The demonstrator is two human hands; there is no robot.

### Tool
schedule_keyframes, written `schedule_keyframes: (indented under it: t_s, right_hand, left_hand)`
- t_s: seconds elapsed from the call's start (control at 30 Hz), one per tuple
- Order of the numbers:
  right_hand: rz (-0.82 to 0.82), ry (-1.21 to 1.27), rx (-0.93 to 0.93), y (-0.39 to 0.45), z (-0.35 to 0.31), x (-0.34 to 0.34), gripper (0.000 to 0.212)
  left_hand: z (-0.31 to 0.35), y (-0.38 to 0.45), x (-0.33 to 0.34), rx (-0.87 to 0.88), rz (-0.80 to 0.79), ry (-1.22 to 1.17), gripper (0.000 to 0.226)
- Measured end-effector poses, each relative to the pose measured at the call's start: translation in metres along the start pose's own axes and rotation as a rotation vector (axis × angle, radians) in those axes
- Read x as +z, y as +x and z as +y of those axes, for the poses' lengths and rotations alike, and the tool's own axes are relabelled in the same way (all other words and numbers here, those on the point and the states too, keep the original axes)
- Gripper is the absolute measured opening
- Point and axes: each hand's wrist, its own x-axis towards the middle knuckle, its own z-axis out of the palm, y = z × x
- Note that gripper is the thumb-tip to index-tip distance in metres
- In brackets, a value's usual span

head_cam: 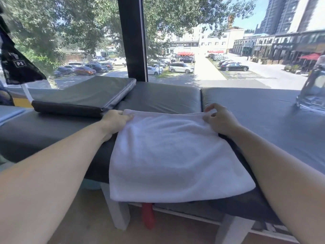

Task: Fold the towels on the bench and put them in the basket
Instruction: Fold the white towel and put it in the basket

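Head view, looking down and forward over the table (263, 110), a padded dark grey top on white legs, set against a big window.

White towel (172, 155) lies at centre frame, folded into a rough rectangle. Its near edge hangs just past the table's front lip at 6 o'clock; its far edge sits at about 12 o'clock from the towel's middle, close to the seam between two pads.

Left hand (116, 123) is at the towel's far-left corner, roughly 10 o'clock from the towel's centre. Fingers are curled over the edge, thumb on top, pinching the cloth.

Right hand (219, 118) is at the far-right corner, roughly 2 o'clock. Thumb and fingers pinch the corner, which is lifted slightly off the pad. Both forearms come in from the lower corners of the frame.

Loose grey cushion (84, 97) lies on the table at 10 o'clock, just beyond the left hand, angled across the pad.

Clear glass vessel (313, 88) stands at the right edge, 3 o'clock, well apart from the towel.

Black fabric with a "P5" label (17, 64) hangs at the left edge, 9 o'clock.

Red object (148, 217) shows under the table at 6 o'clock, partly hidden; I cannot tell what it is.

I see no basket from this view.
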Motion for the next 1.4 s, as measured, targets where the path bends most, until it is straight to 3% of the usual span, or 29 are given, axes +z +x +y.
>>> schedule_keyframes:
  t_s: [0.33, 0.6, 0.73, 0.8, 0.9, 0.93, 1.0, 1.07, 1.13, 1.2, 1.23, 1.3, 1.4]
  right_hand:
    - [-0.009, -0.089, -0.021, 0.009, 0.0, 0.002, 0.023]
    - [-0.021, -0.056, -0.014, 0.034, 0.006, 0.011, 0.009]
    - [0.001, -0.059, 0.001, 0.033, 0.007, 0.014, 0.012]
    - [-0.008, -0.047, 0.037, 0.029, 0.005, 0.011, 0.019]
    - [-0.067, -0.194, 0.046, 0.02, -0.008, 0.001, 0.023]
    - [-0.08, -0.328, 0.026, 0.014, -0.018, -0.002, 0.029]
    - [-0.026, -0.556, -0.104, -0.002, -0.047, -0.002, 0.043]
    - [-0.076, -0.525, -0.295, -0.024, -0.074, 0.008, 0.05]
    - [-0.282, -0.468, -0.373, -0.051, -0.083, 0.024, 0.048]
    - [-0.426, -0.512, -0.368, -0.067, -0.065, 0.036, 0.052]
    - [-0.412, -0.53, -0.329, -0.066, -0.05, 0.035, 0.053]
    - [-0.326, -0.585, -0.221, -0.057, -0.025, 0.023, 0.055]
    - [-0.32, -0.615, -0.085, -0.055, -0.005, 0.001, 0.056]
  left_hand:
    - [-0.007, 0.004, 0.005, 0.01, 0.107, 0.053, 0.021]
    - [-0.004, 0.014, 0.013, -0.048, 0.144, 0.078, 0.044]
    - [-0.008, 0.01, 0.018, 0.005, 0.224, 0.216, 0.06]
    - [-0.013, 0.002, 0.023, 0.144, 0.369, 0.284, 0.061]
    - [-0.014, -0.009, 0.024, 0.617, 0.586, 0.405, 0.035]
    - [-0.008, -0.011, 0.023, 0.73, 0.577, 0.48, 0.027]
    - [0.01, -0.019, 0.025, 0.782, 0.442, 0.608, 0.024]
    - [0.027, -0.034, 0.036, 0.669, 0.267, 0.686, 0.026]
    - [0.03, -0.041, 0.048, 0.43, 0.058, 0.763, 0.039]
    - [0.018, -0.041, 0.051, 0.229, -0.126, 0.901, 0.062]
    - [0.012, -0.036, 0.048, 0.177, -0.158, 0.922, 0.073]
    - [0.006, -0.029, 0.038, 0.119, -0.17, 0.911, 0.082]
    - [0.001, -0.029, 0.037, 0.133, -0.163, 0.9, 0.085]
